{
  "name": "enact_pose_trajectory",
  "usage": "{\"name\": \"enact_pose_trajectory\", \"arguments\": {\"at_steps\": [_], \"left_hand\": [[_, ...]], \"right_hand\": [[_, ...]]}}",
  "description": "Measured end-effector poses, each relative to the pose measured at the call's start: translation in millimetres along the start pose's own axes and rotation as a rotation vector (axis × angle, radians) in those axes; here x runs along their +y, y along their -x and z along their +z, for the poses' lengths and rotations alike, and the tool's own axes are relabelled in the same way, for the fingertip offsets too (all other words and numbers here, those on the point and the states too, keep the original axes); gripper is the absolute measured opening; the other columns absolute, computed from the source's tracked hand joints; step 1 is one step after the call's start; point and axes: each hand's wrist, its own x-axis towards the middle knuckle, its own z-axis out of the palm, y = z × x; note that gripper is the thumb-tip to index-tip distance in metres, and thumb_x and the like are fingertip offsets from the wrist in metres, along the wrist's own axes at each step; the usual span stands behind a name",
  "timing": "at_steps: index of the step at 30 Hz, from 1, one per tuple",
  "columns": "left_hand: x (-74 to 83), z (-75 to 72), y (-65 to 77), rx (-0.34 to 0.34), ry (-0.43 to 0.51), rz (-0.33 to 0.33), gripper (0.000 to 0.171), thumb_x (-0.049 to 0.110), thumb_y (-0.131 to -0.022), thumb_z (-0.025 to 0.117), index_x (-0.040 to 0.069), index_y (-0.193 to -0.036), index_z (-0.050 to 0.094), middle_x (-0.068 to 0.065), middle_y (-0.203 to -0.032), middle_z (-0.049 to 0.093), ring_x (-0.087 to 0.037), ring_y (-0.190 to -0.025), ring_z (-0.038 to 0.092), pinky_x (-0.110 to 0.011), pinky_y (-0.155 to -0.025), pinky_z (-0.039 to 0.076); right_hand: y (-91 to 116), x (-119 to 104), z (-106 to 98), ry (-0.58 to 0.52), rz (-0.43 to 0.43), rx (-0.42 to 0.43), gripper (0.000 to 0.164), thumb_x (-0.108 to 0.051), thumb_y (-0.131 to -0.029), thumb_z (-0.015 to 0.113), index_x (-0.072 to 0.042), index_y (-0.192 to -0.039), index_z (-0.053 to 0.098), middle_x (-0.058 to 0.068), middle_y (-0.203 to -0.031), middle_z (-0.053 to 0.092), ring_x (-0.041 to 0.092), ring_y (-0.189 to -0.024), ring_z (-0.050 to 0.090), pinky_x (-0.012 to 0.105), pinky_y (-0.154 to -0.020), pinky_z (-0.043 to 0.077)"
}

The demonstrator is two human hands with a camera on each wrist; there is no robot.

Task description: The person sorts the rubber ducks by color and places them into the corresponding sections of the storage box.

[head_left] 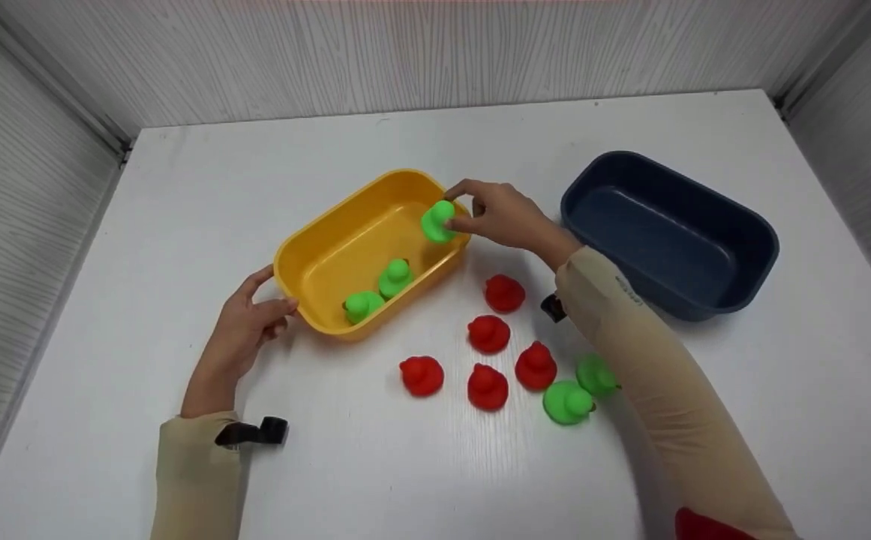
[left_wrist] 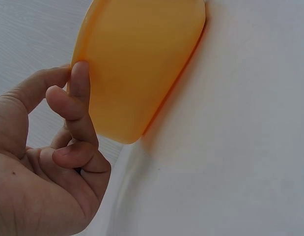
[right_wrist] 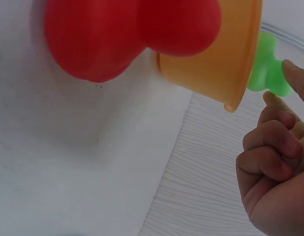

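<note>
My left hand (head_left: 238, 326) grips the near-left end of a yellow plastic tub (head_left: 345, 225), its thumb and index finger at the rim. In the left wrist view, the other fingers curl beside the tub's outer wall (left_wrist: 142, 64). Over the tub's right end, my right hand (head_left: 506, 216) pinches a green toy duck (head_left: 439, 223) between thumb and index finger. The right wrist view shows this duck (right_wrist: 266, 73) just past the tub's rim. Inside the tub, two more green ducks (head_left: 395, 278) lie along the near wall.
A dark blue tub (head_left: 668, 225) stands at the right, partly behind the right forearm. Several red ducks (head_left: 488, 334) sit on the white table (head_left: 375, 465) in front of the yellow tub. Two green ducks (head_left: 569, 403) lie beside the right sleeve. Wood-grain panels (head_left: 420, 60) border the table.
</note>
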Motion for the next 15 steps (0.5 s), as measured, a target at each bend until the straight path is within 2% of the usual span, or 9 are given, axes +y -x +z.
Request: {"name": "enact_pose_trajectory", "arguments": {"at_steps": [7,15], "left_hand": [[0.8,0.9,-1.3,-0.002,0.017,-0.011,0.075,0.020,-0.093,0.065,0.018,-0.153,0.021,0.008,-0.075,0.067,-0.009,-0.059,0.049,-0.018,-0.059,0.044],[0.4,0.5,-2.5,0.006,0.001,-0.014,0.076,0.020,-0.093,0.065,0.019,-0.154,0.020,0.009,-0.075,0.067,-0.008,-0.059,0.049,-0.018,-0.059,0.045]], "right_hand": [[-5.2,0.9,6.8,0.075,-0.018,-0.024,0.042,-0.039,-0.090,0.065,-0.023,-0.129,0.059,0.004,-0.079,0.050,0.020,-0.072,0.045,0.028,-0.062,0.035],[-12.0,-8.1,10.4,0.164,0.002,-0.084,0.042,-0.040,-0.091,0.064,-0.025,-0.130,0.059,0.005,-0.100,0.061,0.023,-0.087,0.050,0.032,-0.075,0.042]]}}
